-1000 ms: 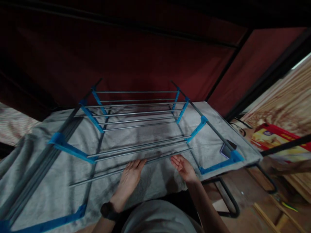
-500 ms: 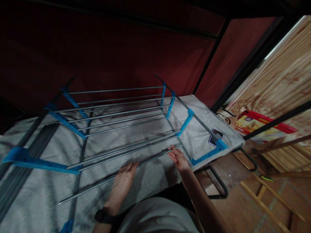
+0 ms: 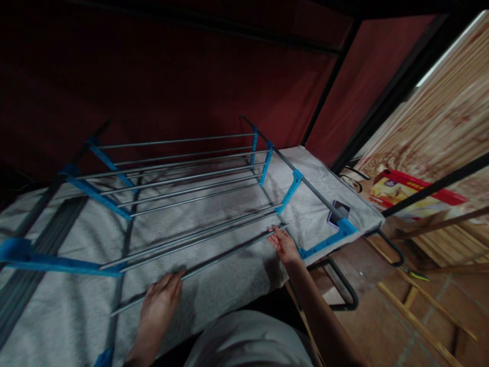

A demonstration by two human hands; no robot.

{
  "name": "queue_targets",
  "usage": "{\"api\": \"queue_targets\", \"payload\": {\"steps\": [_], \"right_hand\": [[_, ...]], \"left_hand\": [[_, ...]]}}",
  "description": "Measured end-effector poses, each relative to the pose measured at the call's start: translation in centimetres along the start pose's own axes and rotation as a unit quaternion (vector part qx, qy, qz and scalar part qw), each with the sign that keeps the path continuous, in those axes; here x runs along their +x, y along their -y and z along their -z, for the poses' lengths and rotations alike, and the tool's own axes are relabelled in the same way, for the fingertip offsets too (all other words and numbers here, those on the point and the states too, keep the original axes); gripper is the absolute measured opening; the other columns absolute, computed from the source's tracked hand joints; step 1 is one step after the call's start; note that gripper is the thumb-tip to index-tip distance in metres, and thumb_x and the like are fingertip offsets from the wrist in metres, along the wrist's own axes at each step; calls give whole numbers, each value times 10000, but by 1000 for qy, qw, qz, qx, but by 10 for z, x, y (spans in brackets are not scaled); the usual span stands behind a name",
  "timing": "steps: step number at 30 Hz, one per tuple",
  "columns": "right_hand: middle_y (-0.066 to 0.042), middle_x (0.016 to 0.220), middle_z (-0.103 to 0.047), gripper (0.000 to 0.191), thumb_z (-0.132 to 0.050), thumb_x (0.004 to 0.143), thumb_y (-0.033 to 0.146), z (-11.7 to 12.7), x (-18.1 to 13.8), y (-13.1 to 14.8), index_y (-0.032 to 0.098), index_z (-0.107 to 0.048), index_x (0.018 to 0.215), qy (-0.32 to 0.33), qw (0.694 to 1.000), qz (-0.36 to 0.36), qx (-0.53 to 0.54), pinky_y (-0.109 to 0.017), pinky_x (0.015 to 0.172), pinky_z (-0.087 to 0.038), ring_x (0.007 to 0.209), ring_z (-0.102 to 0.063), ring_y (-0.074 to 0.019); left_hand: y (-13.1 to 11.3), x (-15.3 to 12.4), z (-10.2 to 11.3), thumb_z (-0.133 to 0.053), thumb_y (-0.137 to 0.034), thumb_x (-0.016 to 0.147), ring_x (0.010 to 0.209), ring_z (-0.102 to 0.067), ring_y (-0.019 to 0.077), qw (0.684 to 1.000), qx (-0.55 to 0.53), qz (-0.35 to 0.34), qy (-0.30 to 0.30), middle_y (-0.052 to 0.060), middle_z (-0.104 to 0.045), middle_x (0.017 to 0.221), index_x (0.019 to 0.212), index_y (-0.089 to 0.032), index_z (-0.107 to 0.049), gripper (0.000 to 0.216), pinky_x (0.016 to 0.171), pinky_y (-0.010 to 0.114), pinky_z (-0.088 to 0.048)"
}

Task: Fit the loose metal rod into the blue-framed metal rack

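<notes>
A grey blanket (image 3: pixel 233 285) spreads beneath the fingers of both hands, its soft surface probably sparing the metal from scratches and keeping round parts from rolling. Beyond the fingers stretches a metal rack (image 3: pixel 183 179), whose blue brackets (image 3: pixel 289 193) hold its crossbars apart in rows, which seems to be what keeps the two sides evenly spaced. Well to the left of the left fingers, a bundle of grey tubes (image 3: pixel 55 237) lies side by side, perhaps put there to stay out of the hands' way. Nearest is the loose rod (image 3: pixel 225 256), running from one hand to the other on the near side of the crossbars. The left hand (image 3: pixel 158 300) covers it from above toward its left end, fingers bent over it; their tips are hidden, so how firmly they press cannot be told. The right hand (image 3: pixel 283 246) has its fingertips lightly closed about the other end. Such wide spacing likely balances a long, thin piece. A phone (image 3: pixel 339 213) rests past the right fingers, apparently set aside.
</notes>
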State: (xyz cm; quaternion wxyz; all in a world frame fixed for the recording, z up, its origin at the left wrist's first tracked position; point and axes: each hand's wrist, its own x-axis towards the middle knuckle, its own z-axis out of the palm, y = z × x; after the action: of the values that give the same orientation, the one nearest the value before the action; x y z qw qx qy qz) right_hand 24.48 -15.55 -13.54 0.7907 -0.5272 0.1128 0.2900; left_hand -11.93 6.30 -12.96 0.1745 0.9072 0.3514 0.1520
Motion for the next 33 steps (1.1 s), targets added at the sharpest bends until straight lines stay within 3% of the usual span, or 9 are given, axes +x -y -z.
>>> {"api": "queue_targets", "payload": {"steps": [7, 15, 17, 22, 26, 28, 31, 33], "right_hand": [[-19, 918, -836, 275, -900, 724, 407, 5, 8, -1, 269, -751, 911, 2, 1000, -7, -11, -320, 797, -682, 875, -790, -195], [-30, 942, -846, 239, -879, 725, 358, 13, 13, 0, 274, -744, 903, -7, 1000, -5, -21, -355, 861, -698, 942, -807, -219], [-34, 953, -847, 228, -862, 734, 354, 15, 13, -1, 268, -748, 912, -6, 1000, -7, -24, -372, 895, -696, 956, -807, -220], [-39, 961, -841, 202, -827, 749, 361, 16, 14, -3, 263, -754, 910, -7, 999, 0, -32, -357, 910, -686, 948, -799, -206], [-34, 955, -831, 219, -852, 734, 377, 17, 14, -2, 272, -744, 893, -2, 999, 15, -39, -376, 920, -683, 959, -795, -211], [-36, 951, -824, 242, -865, 718, 384, 20, 13, -2, 271, -741, 894, 3, 999, 19, -44, -394, 946, -677, 981, -795, -220], [-45, 984, -824, 242, -853, 714, 391, 26, 14, -2, 272, -750, 897, 13, 998, 19, -58, -415, 1005, -662, 1032, -791, -229], [-47, 1009, -826, 220, -833, 727, 397, 31, 17, -3, 279, -757, 897, 21, 997, 32, -72, -428, 1036, -656, 1043, -787, -228]], "left_hand": [[19, -12, 18, -435, -338, 1027, 1087, -761, 306, 996, 85, 29, -14, 106, -850, 1126, 1145, -254, -801, 394, 1029, 456, -490], [20, -22, 25, -381, -364, 1043, 1166, -695, 384, 975, 138, 153, -81, 191, -799, 1176, 1163, -160, -775, 459, 1267, 653, -295], [20, -23, 26, -395, -350, 1034, 1208, -672, 404, 968, 128, 194, -96, 215, -770, 1257, 1173, -138, -768, 451, 1264, 690, -293], [23, -20, 28, -524, -379, 980, 1437, -551, 429, 948, 27, 273, -162, 222, -605, 1535, 1102, -183, -729, 310, 1249, 636, -384], [26, -15, 29, -698, -366, 837, 1509, -464, 449, 926, -33, 297, -229, 220, -551, 1511, 981, -202, -674, 219, 1304, 646, -335], [25, -13, 31, -735, -307, 766, 1439, -517, 424, 910, -86, 322, -248, 186, -565, 1416, 944, -212, -658, 217, 1267, 631, -405], [20, -11, 36, -722, -219, 688, 1155, -638, 316, 872, -181, 365, -273, 107, -587, 1241, 904, -224, -672, 221, 1127, 553, -547], [18, -10, 39, -689, -175, 645, 1033, -644, 266, 845, -227, 376, -304, 66, -611, 1136, 880, -232, -703, 241, 1074, 500, -566]]}}
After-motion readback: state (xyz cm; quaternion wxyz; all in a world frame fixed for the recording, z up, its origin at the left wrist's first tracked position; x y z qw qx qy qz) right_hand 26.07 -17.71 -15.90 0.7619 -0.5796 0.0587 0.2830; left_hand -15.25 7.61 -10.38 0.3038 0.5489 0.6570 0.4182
